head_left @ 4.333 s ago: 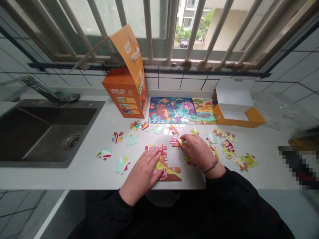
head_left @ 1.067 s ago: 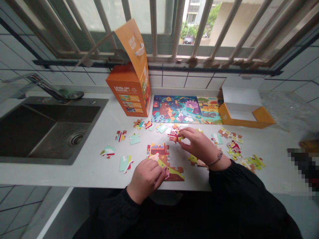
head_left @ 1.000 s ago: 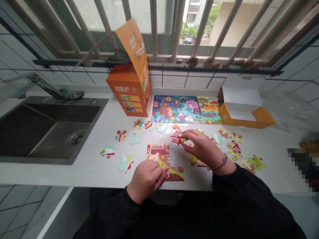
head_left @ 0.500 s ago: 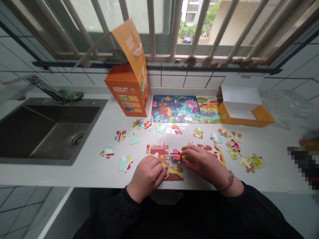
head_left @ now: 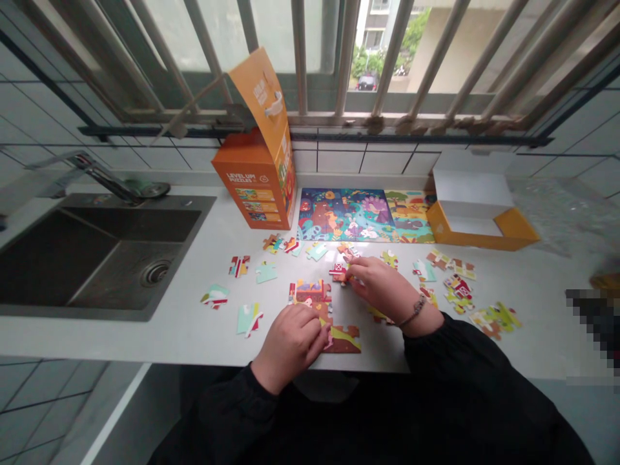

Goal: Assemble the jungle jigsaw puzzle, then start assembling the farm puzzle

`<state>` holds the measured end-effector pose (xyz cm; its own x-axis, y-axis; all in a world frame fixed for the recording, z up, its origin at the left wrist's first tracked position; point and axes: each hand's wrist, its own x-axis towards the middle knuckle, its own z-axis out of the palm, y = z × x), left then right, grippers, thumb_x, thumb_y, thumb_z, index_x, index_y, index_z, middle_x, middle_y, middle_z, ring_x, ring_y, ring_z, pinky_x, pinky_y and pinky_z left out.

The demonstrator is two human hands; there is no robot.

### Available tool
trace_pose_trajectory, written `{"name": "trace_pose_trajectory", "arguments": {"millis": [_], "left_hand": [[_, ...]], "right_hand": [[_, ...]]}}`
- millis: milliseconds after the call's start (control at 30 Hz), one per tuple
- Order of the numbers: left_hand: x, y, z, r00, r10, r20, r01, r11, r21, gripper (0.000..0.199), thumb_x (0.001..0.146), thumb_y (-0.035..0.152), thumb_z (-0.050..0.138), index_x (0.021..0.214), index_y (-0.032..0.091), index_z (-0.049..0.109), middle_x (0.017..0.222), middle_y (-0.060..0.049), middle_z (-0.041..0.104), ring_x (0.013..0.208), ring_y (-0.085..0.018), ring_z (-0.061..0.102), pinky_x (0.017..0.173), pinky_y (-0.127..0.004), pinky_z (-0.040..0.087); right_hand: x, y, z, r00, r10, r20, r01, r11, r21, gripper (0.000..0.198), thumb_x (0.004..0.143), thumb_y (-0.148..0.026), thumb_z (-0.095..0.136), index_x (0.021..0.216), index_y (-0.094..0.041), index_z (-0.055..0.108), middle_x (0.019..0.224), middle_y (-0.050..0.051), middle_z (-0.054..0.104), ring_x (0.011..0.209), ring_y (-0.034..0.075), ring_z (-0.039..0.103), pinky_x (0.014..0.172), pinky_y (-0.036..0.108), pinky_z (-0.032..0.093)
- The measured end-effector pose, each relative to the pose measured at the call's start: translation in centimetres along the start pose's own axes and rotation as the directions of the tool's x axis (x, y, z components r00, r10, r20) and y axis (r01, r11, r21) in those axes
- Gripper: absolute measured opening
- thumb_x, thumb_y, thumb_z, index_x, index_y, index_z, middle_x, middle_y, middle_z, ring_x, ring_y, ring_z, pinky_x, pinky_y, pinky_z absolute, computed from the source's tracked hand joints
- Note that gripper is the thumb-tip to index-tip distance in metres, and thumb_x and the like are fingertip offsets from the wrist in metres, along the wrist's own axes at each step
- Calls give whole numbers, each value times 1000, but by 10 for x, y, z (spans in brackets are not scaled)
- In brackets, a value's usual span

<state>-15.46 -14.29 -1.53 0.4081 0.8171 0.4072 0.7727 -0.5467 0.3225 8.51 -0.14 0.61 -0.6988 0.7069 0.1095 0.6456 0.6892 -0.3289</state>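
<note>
My right hand (head_left: 380, 287) pinches a puzzle piece with a red barn (head_left: 338, 271) by its right side, just above the counter. It is held beyond the upper right corner of a joined section of puzzle pieces (head_left: 310, 292). Over the lower left of that section, my left hand (head_left: 293, 336) is curled, its fingertips down on the joined pieces near a pink figure; its palm hides part of them. A brown-spotted puzzle part (head_left: 430, 297) shows partly from behind my right forearm. Close beyond the barn piece lies another loose puzzle piece (head_left: 347, 250).
Loose puzzle pieces (head_left: 266, 272) lie scattered left and right. Behind them are a finished puzzle (head_left: 343, 216), an orange puzzle box (head_left: 254, 184) with its lid up, and an open yellow box (head_left: 484, 232). A sink (head_left: 162, 248) is at left, a barred window at the back.
My right hand has moved up and left with the barn piece, away from the gap beside the joined section. My left hand stays on that section. The view has shifted slightly.
</note>
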Motion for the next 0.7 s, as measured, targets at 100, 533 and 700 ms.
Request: {"name": "trace_pose_trajectory", "arguments": {"millis": [100,533,700], "left_hand": [[-1,1,0,1000,-1,4,1,1000,15,32,109,21,58,77,22,61,84,-5,65,82,-22,59,75,-39,46],[70,-36,-28,952,-152,264,104,977,185,20,108,20,53,100,19,72,98,-10,75,94,-27,71,86,-41,58],[147,-57,-10,942,34,333,-77,990,117,35,101,9,57,131,19,71,124,-13,76,115,-26,70,103,-41,55]], "right_hand": [[11,-2,4,999,-2,37,3,1000,-11,22,100,-8,64,101,-19,82,123,13,78,115,26,73,105,39,56],[-53,-10,-13,987,134,-85,-138,989,-44,15,104,-21,67,100,-22,81,89,6,74,82,21,70,74,31,52],[-99,-18,2,973,116,-197,-119,993,-5,18,108,-27,62,104,-22,78,86,4,75,74,18,68,69,31,49]]}}
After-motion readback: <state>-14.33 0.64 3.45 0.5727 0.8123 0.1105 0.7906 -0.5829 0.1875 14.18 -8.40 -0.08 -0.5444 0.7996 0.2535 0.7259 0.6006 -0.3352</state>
